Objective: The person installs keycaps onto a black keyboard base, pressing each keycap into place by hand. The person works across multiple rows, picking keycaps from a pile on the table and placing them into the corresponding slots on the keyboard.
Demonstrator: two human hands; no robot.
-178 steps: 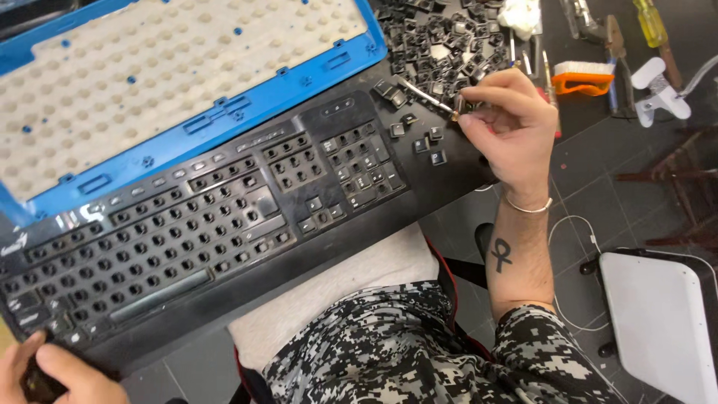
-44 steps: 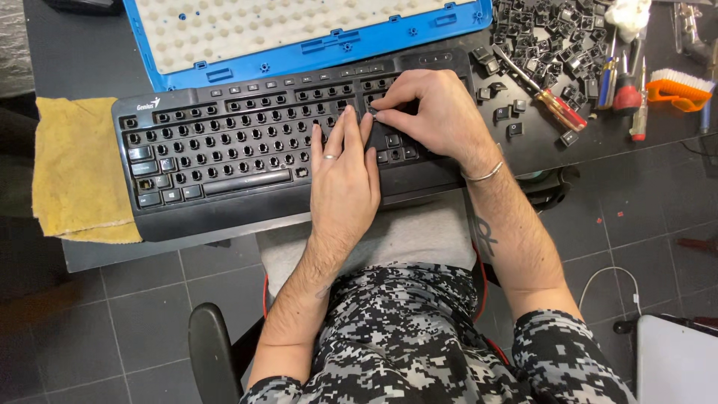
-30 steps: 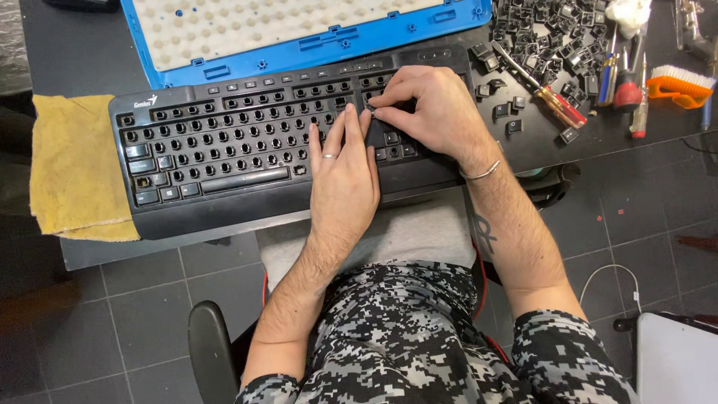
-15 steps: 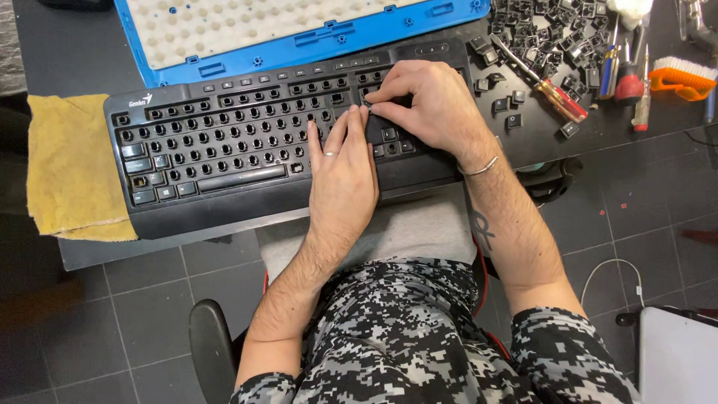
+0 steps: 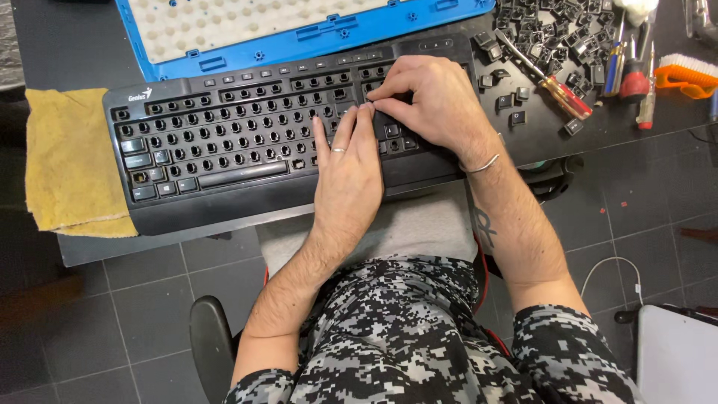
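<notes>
A black keyboard (image 5: 247, 142), most keycaps removed, is seen lying flat at the front edge of the dark worktop (image 5: 598, 138), overhanging the lap. The left hand (image 5: 348, 166) is laid flat and open on the right-centre key field, holding nothing. The right hand (image 5: 434, 101) is curled, fingertips pressed on one spot; whether a keycap is pinched cannot be told. The frame is judged light, rigid plastic, with fragile stems; it is best gripped by its edges. Loose keycaps (image 5: 557, 34) and a screwdriver (image 5: 550, 78) are noted right, a yellow cloth (image 5: 71, 161) left.
</notes>
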